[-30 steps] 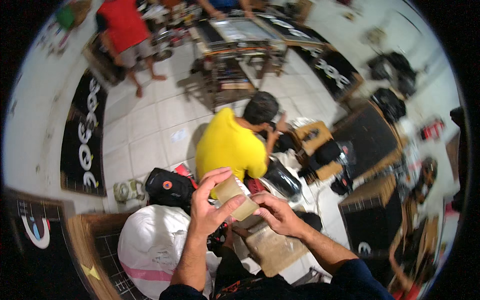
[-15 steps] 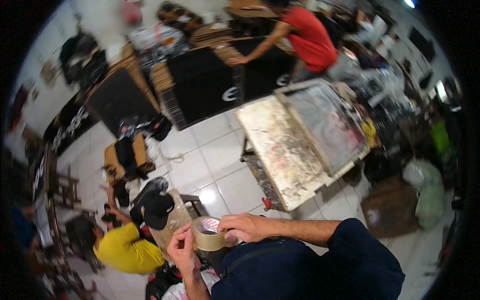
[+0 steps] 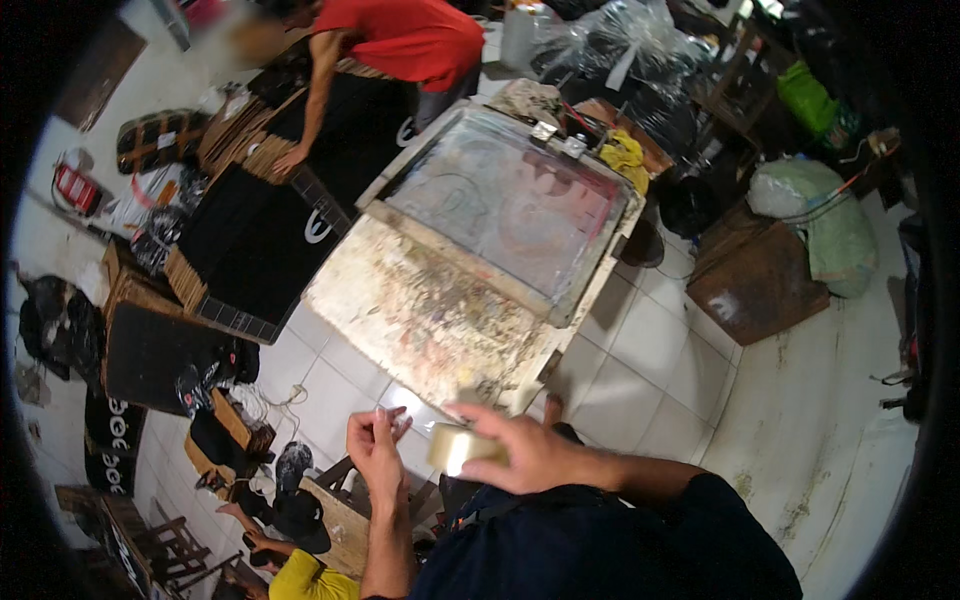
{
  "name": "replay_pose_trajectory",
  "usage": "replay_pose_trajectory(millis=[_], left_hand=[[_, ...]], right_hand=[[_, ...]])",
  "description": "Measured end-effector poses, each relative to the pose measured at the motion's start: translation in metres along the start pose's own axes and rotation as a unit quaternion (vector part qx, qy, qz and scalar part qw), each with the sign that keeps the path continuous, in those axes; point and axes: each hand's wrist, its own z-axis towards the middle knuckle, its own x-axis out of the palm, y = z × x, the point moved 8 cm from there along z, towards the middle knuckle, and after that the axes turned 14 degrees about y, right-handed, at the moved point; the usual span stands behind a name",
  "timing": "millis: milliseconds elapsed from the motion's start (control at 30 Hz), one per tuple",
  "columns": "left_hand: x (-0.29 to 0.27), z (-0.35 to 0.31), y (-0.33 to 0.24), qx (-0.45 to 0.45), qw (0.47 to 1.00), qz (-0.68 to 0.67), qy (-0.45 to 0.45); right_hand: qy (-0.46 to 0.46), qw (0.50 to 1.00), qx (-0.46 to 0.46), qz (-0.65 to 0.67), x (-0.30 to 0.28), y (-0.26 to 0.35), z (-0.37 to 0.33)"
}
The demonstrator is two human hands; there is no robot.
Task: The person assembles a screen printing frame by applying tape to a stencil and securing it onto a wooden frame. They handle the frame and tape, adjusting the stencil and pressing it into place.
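My right hand (image 3: 520, 452) is wrapped round a roll of clear tan packing tape (image 3: 452, 449), held in front of my body. To its left, my left hand (image 3: 376, 450) is raised with its fingertips pinched together. Whatever is in that pinch, if anything, is too small to make out. A gap separates the left fingertips from the roll. Just beyond both hands is the near edge of a stained, whitish worktable (image 3: 400, 290). On its far part lies a framed screen (image 3: 510, 210) with pinkish smears.
A person in a red shirt (image 3: 410, 40) leans over black panels (image 3: 250, 240) at far left. Someone in a yellow shirt (image 3: 310, 578) is low at left, near a black cap (image 3: 298, 515). A brown box (image 3: 755, 275) and pale green sacks (image 3: 840, 230) stand right.
My view has swung right, toward the worktable. My left hand has come away from the tape roll, which stays in my right hand.
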Motion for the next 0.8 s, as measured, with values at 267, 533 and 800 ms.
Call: replay_pose_trajectory(millis=[267,533,800], left_hand=[[0.202,0.092,0.113,-0.125,0.991,0.056,0.003],[0.299,0.101,0.149,-0.193,0.975,-0.058,-0.095],[0.308,0.114,0.133,-0.178,0.977,-0.061,-0.101]], right_hand=[[0.005,0.979,-0.018,0.204,-0.204,-0.109,-0.081],[0.063,0.982,-0.073,0.161,-0.312,-0.127,-0.114],[0.078,0.981,-0.103,0.144,-0.355,-0.124,-0.097]])
